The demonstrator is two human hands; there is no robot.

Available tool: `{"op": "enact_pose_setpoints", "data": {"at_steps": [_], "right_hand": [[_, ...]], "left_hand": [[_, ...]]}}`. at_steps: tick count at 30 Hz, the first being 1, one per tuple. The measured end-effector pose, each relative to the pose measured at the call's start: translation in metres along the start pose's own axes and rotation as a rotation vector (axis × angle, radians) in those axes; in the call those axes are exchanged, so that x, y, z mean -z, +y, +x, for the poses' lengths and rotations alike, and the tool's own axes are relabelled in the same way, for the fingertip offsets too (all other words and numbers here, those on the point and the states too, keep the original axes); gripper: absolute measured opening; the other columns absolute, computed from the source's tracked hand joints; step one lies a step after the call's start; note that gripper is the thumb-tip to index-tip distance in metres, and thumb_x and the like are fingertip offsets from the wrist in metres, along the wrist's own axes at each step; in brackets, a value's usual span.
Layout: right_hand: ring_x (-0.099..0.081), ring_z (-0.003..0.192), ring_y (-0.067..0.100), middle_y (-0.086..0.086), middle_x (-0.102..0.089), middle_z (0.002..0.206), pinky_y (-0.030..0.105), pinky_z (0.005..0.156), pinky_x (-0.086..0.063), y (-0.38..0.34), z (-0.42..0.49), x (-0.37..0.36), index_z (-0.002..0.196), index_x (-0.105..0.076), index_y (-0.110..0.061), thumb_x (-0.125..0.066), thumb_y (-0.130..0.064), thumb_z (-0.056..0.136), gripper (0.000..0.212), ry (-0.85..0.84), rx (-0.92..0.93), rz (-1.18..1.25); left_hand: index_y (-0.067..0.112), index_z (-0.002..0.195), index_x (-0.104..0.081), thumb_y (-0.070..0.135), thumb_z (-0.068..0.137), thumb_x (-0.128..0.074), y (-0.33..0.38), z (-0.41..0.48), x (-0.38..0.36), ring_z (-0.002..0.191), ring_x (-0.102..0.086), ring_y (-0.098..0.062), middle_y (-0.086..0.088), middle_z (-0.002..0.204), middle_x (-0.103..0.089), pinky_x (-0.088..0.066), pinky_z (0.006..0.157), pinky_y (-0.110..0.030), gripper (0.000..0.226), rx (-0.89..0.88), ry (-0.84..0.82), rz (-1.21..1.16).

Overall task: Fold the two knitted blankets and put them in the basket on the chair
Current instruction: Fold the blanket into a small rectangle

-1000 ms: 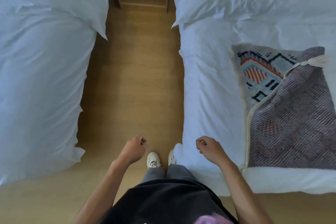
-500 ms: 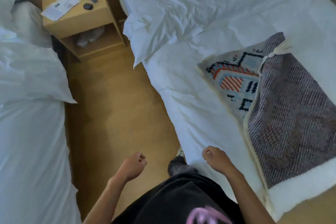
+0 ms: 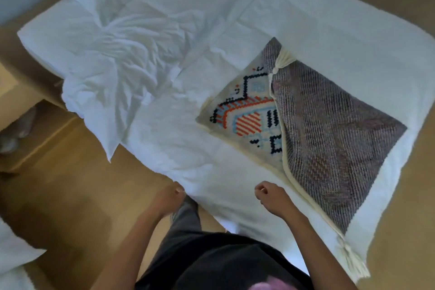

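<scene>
A knitted blanket [image 3: 329, 139] lies on the white bed [image 3: 235, 31], folded over itself. Its purple-grey reverse side covers most of it, and a cream patch with orange, blue and black patterning [image 3: 244, 115] shows at its left. Cream tassels hang at its far corner [image 3: 283, 61] and at its near corner over the bed edge [image 3: 353, 259]. My right hand [image 3: 273, 198] hovers in a loose fist over the sheet just left of the blanket's near edge, holding nothing. My left hand [image 3: 168, 198] is also curled shut, beside the bed edge above the floor. No second blanket, basket or chair is in view.
A rumpled white pillow [image 3: 122, 73] lies at the bed's head end. A wooden nightstand [image 3: 26, 125] stands at the left with shoes under it. Another white bed's corner [image 3: 14, 254] shows at bottom left. Wooden floor [image 3: 77, 195] runs between the beds.
My view has swung right, toward the bed with the blanket. The left bed has nearly left the frame. Both hands stay curled in front of me and now sit closer to the blanket.
</scene>
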State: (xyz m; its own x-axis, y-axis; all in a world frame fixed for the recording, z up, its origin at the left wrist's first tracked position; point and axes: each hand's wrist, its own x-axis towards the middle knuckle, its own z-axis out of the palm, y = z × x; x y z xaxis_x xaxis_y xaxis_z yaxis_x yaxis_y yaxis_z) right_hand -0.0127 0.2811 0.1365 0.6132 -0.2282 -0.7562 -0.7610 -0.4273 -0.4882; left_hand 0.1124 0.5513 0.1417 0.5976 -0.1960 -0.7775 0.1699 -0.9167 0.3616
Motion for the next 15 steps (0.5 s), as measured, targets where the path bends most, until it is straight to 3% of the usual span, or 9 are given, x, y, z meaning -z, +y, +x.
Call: {"op": "enact_pose_setpoints", "data": {"at_steps": [5,9,15], "right_hand": [[-0.056,0.089,0.015,-0.002,-0.058,0.099,0.024,0.071,-0.041,-0.021,0.025,-0.004,0.104,-0.058,-0.016,-0.045,-0.028,0.096,0.019,0.081,-0.142,0.086],[-0.053,0.089,0.015,0.000,-0.058,0.104,0.025,0.073,-0.039,-0.057,0.050,-0.016,0.108,-0.058,-0.015,-0.045,-0.028,0.096,0.022,0.099,-0.258,0.155],[-0.054,0.090,0.017,0.004,-0.059,0.114,0.026,0.075,-0.042,-0.106,0.095,-0.026,0.114,-0.056,-0.015,-0.042,-0.028,0.097,0.025,0.097,-0.314,0.223]], "left_hand": [[0.018,0.097,-0.056,0.020,0.093,-0.047,0.043,0.075,0.047,0.090,-0.061,-0.024,-0.001,0.089,-0.062,-0.041,0.070,-0.026,0.010,-0.100,-0.128,0.147],[0.018,0.101,-0.057,0.025,0.094,-0.046,0.067,0.138,0.094,0.079,-0.058,-0.021,-0.005,0.096,-0.064,-0.042,0.061,-0.022,0.015,-0.205,-0.264,0.360],[0.016,0.108,-0.056,0.025,0.094,-0.044,0.107,0.227,0.142,0.080,-0.056,-0.021,-0.009,0.105,-0.061,-0.043,0.070,-0.027,0.021,-0.293,-0.262,0.543]]}}
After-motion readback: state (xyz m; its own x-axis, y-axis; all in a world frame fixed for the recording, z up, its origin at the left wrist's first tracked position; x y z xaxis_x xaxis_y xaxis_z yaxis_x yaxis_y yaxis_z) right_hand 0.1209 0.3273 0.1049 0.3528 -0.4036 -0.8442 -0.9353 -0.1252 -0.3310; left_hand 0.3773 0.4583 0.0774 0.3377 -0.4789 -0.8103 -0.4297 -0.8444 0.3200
